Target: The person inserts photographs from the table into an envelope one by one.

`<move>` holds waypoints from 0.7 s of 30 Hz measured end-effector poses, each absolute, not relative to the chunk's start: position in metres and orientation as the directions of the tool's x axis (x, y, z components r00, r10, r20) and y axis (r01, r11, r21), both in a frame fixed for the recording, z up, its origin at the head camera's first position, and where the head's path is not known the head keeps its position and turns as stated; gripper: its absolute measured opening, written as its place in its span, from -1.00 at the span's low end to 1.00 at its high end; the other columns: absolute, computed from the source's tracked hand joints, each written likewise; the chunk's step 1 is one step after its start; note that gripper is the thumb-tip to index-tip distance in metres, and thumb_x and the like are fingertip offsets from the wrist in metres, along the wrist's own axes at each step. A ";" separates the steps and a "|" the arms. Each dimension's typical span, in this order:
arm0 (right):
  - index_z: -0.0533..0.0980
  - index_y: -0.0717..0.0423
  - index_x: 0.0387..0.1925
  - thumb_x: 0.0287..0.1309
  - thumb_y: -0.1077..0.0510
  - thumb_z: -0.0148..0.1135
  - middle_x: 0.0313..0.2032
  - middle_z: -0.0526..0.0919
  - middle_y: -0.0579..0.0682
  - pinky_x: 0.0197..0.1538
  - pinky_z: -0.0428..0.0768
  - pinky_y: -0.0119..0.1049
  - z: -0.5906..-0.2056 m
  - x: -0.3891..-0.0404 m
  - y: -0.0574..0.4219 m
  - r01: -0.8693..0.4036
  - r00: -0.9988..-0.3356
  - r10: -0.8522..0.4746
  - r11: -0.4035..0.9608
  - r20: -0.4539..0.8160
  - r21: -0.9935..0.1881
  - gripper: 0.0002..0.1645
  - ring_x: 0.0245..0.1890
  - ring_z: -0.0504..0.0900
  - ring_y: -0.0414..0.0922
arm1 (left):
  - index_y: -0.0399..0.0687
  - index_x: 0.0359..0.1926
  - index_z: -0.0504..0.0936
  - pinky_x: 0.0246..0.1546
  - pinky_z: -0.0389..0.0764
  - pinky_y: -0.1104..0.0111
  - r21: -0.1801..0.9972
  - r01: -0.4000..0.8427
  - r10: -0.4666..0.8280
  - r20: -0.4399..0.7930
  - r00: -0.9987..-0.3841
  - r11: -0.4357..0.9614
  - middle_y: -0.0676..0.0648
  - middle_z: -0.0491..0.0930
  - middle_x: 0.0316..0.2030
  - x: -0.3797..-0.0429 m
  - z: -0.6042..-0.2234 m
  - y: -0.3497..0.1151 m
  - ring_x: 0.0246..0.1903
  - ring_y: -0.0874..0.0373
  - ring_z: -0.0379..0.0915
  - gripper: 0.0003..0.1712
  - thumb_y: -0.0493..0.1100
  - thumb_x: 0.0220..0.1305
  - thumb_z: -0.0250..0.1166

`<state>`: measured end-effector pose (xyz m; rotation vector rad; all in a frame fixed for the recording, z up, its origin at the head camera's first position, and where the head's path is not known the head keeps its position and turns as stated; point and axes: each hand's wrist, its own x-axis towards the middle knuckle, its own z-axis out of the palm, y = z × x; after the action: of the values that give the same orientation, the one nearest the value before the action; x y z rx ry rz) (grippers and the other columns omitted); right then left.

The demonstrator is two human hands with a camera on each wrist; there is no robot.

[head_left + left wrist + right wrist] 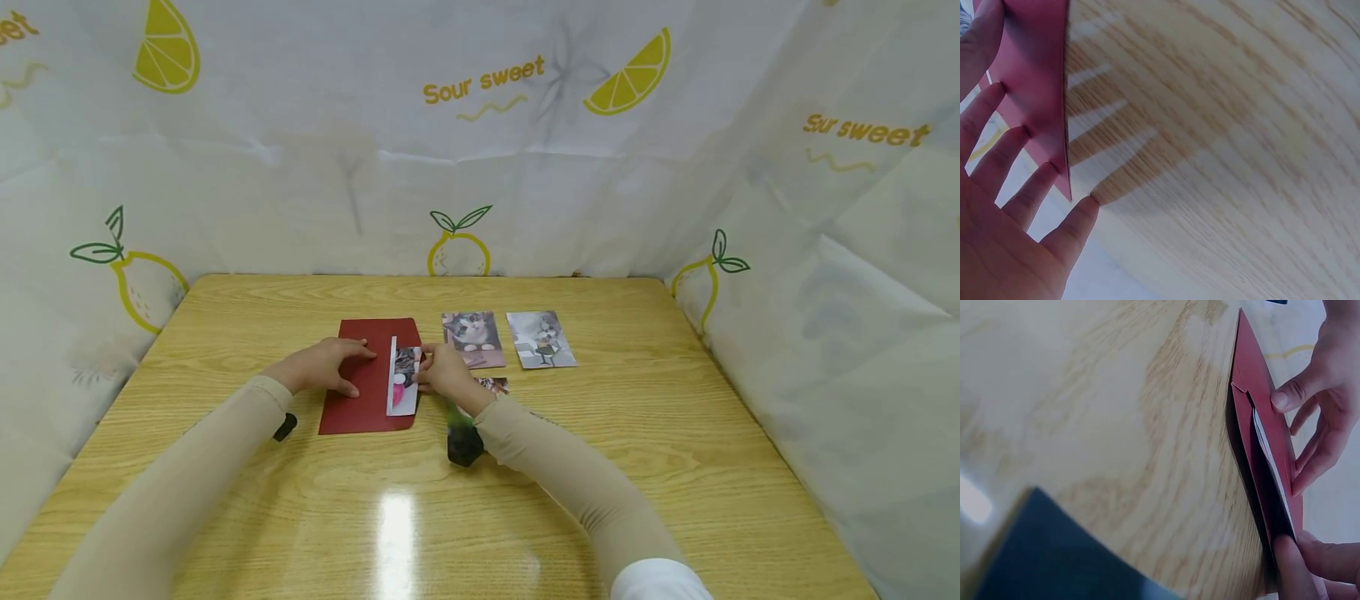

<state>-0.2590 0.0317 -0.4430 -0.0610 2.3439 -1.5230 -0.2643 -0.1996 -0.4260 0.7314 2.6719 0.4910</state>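
A red paper envelope (363, 414) lies on the table, its mouth to the right. My left hand (328, 365) rests on it with spread fingers, thumb nearest me. At the mouth, my right hand (448, 372) pinches the right edge of a cat photo card (406, 383) with a white strip down its left side. From the right wrist view, the pale edge of the card (1270, 456) stands at the envelope's parted mouth, beside the right thumb and fingertips (1293, 565). Under the right wrist, another photo card (461, 433), green and black, is partly covered.
Two more animal photo cards, a kitten one (474, 337) and a pale grey one (542, 339), lie side by side behind the right hand. The wooden table (637, 467) is bordered by a white curtain (315, 167) printed with lemons.
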 end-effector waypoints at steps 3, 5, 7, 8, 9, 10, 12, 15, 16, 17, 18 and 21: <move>0.30 0.27 0.35 0.18 0.44 0.21 -0.45 0.48 -0.02 -0.32 0.71 -0.34 -0.442 -0.259 0.030 0.134 -0.948 -0.205 0.441 -0.245 -0.887 -0.31 -0.42 0.63 -0.13 | -0.19 0.27 0.46 0.32 0.25 -0.13 0.408 0.426 0.539 -0.218 -0.814 0.808 -0.40 0.21 0.37 -0.264 -0.425 -0.200 0.35 -0.37 0.10 -0.27 -0.11 0.08 0.47; 0.31 0.28 0.34 0.19 0.43 0.20 -0.45 0.49 -0.02 -0.33 0.70 -0.34 -0.442 -0.259 0.029 0.125 -0.952 -0.196 0.450 -0.234 -0.884 -0.33 -0.42 0.64 -0.13 | -0.19 0.27 0.46 0.32 0.25 -0.13 0.408 0.425 0.539 -0.220 -0.813 0.808 -0.40 0.21 0.37 -0.264 -0.425 -0.200 0.35 -0.36 0.09 -0.27 -0.11 0.09 0.47; 0.32 0.28 0.33 0.19 0.43 0.21 -0.46 0.49 -0.02 -0.35 0.70 -0.35 -0.441 -0.259 0.029 0.120 -0.954 -0.191 0.457 -0.229 -0.881 -0.34 -0.44 0.62 -0.15 | -0.19 0.27 0.46 0.32 0.25 -0.13 0.409 0.425 0.540 -0.221 -0.812 0.807 -0.40 0.21 0.37 -0.264 -0.425 -0.200 0.35 -0.36 0.09 -0.27 -0.11 0.09 0.47; 0.32 0.28 0.33 0.19 0.43 0.21 -0.46 0.49 -0.02 -0.35 0.70 -0.36 -0.441 -0.259 0.028 0.120 -0.955 -0.190 0.457 -0.228 -0.881 -0.34 -0.45 0.62 -0.16 | -0.19 0.28 0.46 0.32 0.26 -0.13 0.408 0.424 0.539 -0.223 -0.812 0.808 -0.39 0.21 0.37 -0.264 -0.425 -0.200 0.35 -0.36 0.09 -0.27 -0.10 0.09 0.47; 0.32 0.28 0.33 0.19 0.43 0.21 -0.46 0.49 -0.02 -0.35 0.70 -0.36 -0.441 -0.259 0.028 0.118 -0.955 -0.191 0.457 -0.227 -0.882 -0.34 -0.45 0.63 -0.15 | -0.19 0.28 0.46 0.32 0.26 -0.13 0.408 0.424 0.539 -0.224 -0.812 0.809 -0.39 0.21 0.37 -0.264 -0.425 -0.200 0.35 -0.36 0.09 -0.27 -0.10 0.08 0.47; 0.32 0.28 0.33 0.19 0.43 0.21 -0.46 0.49 -0.02 -0.36 0.70 -0.36 -0.442 -0.259 0.028 0.117 -0.955 -0.192 0.456 -0.226 -0.882 -0.34 -0.45 0.63 -0.15 | -0.19 0.28 0.46 0.32 0.26 -0.13 0.407 0.424 0.538 -0.225 -0.812 0.809 -0.39 0.21 0.37 -0.264 -0.425 -0.200 0.35 -0.36 0.09 -0.27 -0.10 0.08 0.47; 0.32 0.28 0.33 0.18 0.44 0.21 -0.46 0.50 -0.01 -0.35 0.70 -0.36 -0.443 -0.259 0.028 0.116 -0.954 -0.195 0.455 -0.226 -0.883 -0.34 -0.44 0.64 -0.14 | -0.18 0.28 0.46 0.31 0.26 -0.12 0.405 0.423 0.538 -0.227 -0.812 0.810 -0.39 0.21 0.37 -0.265 -0.425 -0.200 0.35 -0.36 0.10 -0.26 -0.10 0.08 0.47; 0.33 0.28 0.33 0.19 0.45 0.19 -0.45 0.54 0.03 -0.35 0.70 -0.35 -0.444 -0.260 0.027 0.111 -0.954 -0.202 0.454 -0.223 -0.884 -0.35 -0.39 0.68 -0.09 | -0.18 0.27 0.46 0.31 0.27 -0.12 0.406 0.422 0.537 -0.228 -0.812 0.811 -0.39 0.21 0.37 -0.265 -0.426 -0.200 0.35 -0.36 0.11 -0.26 -0.09 0.08 0.48; 0.33 0.28 0.33 0.19 0.45 0.19 -0.45 0.56 0.04 -0.35 0.70 -0.35 -0.444 -0.261 0.027 0.108 -0.954 -0.203 0.455 -0.221 -0.884 -0.35 -0.38 0.69 -0.08 | -0.18 0.27 0.46 0.31 0.27 -0.12 0.406 0.423 0.537 -0.226 -0.812 0.810 -0.39 0.22 0.37 -0.266 -0.426 -0.200 0.34 -0.35 0.11 -0.26 -0.09 0.07 0.48; 0.33 0.27 0.32 0.19 0.45 0.19 -0.44 0.57 0.05 -0.35 0.70 -0.35 -0.444 -0.261 0.027 0.107 -0.954 -0.204 0.458 -0.221 -0.882 -0.35 -0.37 0.70 -0.07 | -0.18 0.27 0.47 0.31 0.28 -0.12 0.407 0.423 0.538 -0.225 -0.812 0.809 -0.39 0.22 0.37 -0.266 -0.426 -0.200 0.34 -0.35 0.12 -0.26 -0.09 0.07 0.48; 0.33 0.27 0.32 0.19 0.45 0.19 -0.44 0.58 0.06 -0.36 0.70 -0.36 -0.444 -0.261 0.026 0.106 -0.953 -0.206 0.458 -0.221 -0.883 -0.35 -0.36 0.71 -0.06 | -0.18 0.27 0.47 0.30 0.29 -0.11 0.409 0.425 0.540 -0.224 -0.811 0.808 -0.39 0.22 0.37 -0.266 -0.427 -0.200 0.34 -0.35 0.12 -0.26 -0.09 0.07 0.48; 0.34 0.26 0.32 0.19 0.44 0.20 -0.44 0.59 0.07 -0.36 0.70 -0.35 -0.443 -0.261 0.026 0.106 -0.952 -0.211 0.456 -0.222 -0.884 -0.35 -0.35 0.71 -0.04 | -0.19 0.26 0.47 0.30 0.30 -0.10 0.406 0.435 0.547 -0.216 -0.809 0.804 -0.39 0.23 0.36 -0.267 -0.428 -0.200 0.34 -0.35 0.14 -0.26 -0.09 0.07 0.48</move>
<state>-0.2609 0.0257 -0.4430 -0.0898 2.4094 -1.4947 -0.2667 -0.2000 -0.4279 0.7484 2.6676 0.4885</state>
